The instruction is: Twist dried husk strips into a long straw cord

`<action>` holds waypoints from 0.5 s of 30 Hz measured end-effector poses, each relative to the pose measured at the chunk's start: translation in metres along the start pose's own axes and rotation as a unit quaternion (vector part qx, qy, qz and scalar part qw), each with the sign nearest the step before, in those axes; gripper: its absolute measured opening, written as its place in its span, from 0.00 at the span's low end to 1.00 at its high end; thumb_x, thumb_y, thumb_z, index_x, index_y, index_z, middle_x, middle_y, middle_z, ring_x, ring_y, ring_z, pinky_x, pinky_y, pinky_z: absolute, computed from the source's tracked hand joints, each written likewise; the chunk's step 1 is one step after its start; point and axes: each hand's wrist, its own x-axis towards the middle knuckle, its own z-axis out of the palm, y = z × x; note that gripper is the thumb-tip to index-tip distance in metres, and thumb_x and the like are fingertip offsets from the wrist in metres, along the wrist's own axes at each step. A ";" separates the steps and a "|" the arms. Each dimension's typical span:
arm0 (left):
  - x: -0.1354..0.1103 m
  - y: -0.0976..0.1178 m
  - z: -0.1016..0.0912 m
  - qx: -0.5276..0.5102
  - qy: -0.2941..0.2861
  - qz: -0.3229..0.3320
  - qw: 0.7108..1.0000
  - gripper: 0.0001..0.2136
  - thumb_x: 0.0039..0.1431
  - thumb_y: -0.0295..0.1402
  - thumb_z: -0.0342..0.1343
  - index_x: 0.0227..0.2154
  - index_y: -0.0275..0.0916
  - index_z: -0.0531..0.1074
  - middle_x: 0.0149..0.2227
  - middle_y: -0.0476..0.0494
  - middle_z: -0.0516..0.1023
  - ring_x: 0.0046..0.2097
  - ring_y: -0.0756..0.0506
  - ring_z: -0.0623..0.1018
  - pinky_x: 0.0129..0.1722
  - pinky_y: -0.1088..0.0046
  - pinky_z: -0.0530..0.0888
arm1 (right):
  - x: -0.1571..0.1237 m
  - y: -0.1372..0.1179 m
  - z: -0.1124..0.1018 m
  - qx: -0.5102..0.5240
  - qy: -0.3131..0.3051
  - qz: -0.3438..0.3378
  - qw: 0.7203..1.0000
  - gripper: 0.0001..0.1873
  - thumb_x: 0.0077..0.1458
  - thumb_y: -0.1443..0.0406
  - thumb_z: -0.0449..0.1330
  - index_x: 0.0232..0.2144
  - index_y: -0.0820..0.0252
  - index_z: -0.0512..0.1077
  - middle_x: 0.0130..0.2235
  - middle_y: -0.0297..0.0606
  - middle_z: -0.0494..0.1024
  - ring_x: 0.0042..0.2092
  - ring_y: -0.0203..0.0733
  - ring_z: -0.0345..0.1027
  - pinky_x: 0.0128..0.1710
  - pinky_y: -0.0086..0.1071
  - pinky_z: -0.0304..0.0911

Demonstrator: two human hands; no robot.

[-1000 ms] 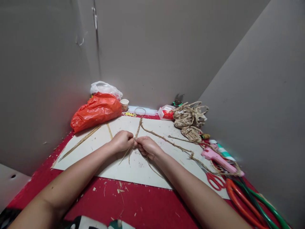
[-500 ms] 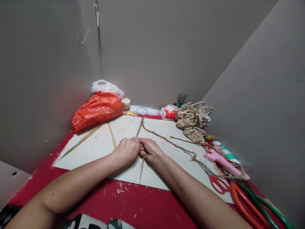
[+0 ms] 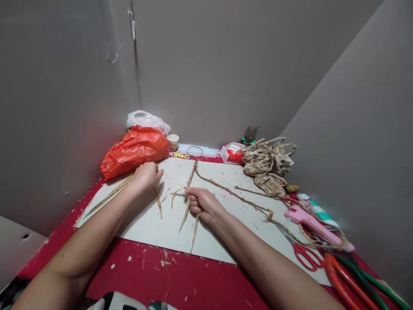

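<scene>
My right hand (image 3: 204, 206) is closed around the lower end of a thin braid of dry straw-like strips (image 3: 191, 174), and loose strip ends stick out to the left and below the fist. Over the upper part of a separate pale strip (image 3: 158, 202) is my left hand (image 3: 147, 175), apart from the braid, its fingers curled. Whatever its fingertips hold is hidden behind the hand. Further left a longer dry strip (image 3: 109, 198) lies on the white board (image 3: 142, 230). A twisted cord (image 3: 226, 188) runs from the braid's top toward the right.
An orange plastic bag (image 3: 135, 150) and a paper cup (image 3: 173, 142) stand at the back left. Bundled straw rope (image 3: 269, 161), a small red-and-white box (image 3: 231, 153), a pink glue gun (image 3: 314, 226) and red-handled scissors (image 3: 306, 256) are on the right. Grey walls (image 3: 206, 77) surround the table.
My left hand has left the braid and moved left and away from me to the separate strip. My right hand keeps its hold; loose strip ends now show beside it.
</scene>
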 end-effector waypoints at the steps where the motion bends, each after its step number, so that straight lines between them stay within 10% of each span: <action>1: 0.006 -0.006 0.008 0.034 0.014 -0.037 0.999 0.17 0.53 0.42 0.47 0.28 0.34 0.75 0.32 0.32 0.77 0.36 0.40 0.76 0.34 0.70 0.68 | 0.000 0.000 0.000 -0.006 0.002 -0.001 1.000 0.05 0.47 0.71 0.54 0.22 0.63 0.61 0.13 0.19 0.46 0.15 0.23 0.33 0.12 0.18 0.31; 6: 0.020 -0.024 0.037 0.043 -0.006 -0.082 0.996 0.13 0.49 0.36 0.51 0.35 0.36 0.74 0.39 0.32 0.77 0.42 0.37 0.76 0.38 0.67 0.69 | 0.000 0.000 -0.001 -0.027 -0.011 -0.011 1.000 0.06 0.47 0.67 0.57 0.22 0.63 0.62 0.14 0.19 0.45 0.15 0.23 0.32 0.12 0.18 0.31; 15: 0.024 -0.034 0.024 0.074 0.005 -0.121 0.990 0.12 0.47 0.34 0.52 0.34 0.35 0.74 0.39 0.32 0.77 0.42 0.37 0.75 0.38 0.67 0.69 | 0.000 0.000 -0.001 -0.039 -0.007 -0.016 0.999 0.07 0.45 0.66 0.58 0.23 0.64 0.63 0.14 0.19 0.45 0.16 0.23 0.32 0.13 0.19 0.31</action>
